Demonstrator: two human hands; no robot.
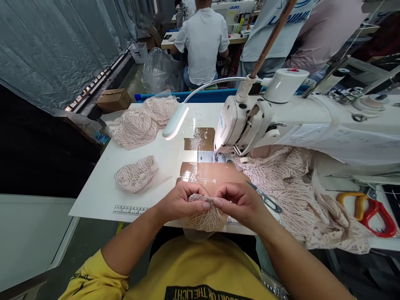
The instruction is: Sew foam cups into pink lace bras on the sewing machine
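A beige lace piece (204, 218), cup-shaped, hangs at the table's front edge between my two hands. My left hand (184, 202) pinches its upper edge between thumb and fingers. Right beside it, my right hand (239, 204) pinches the same edge, the fingertips of both hands almost meeting. Thread snips (265, 198) lie on the table just past my right hand. Ahead of my hands is the sewing machine (237, 125), its needle area lit over a metal plate (206, 156). Part of the lace is hidden behind my fingers.
Another lace cup (136, 174) lies to the left, with a lace pile (140, 121) behind it. More lace fabric (290, 183) spreads right under the machine arm. Scissors (370, 212) with red and orange handles lie far right. A lamp (175, 121) overhangs the table. Co-workers (204, 46) are beyond.
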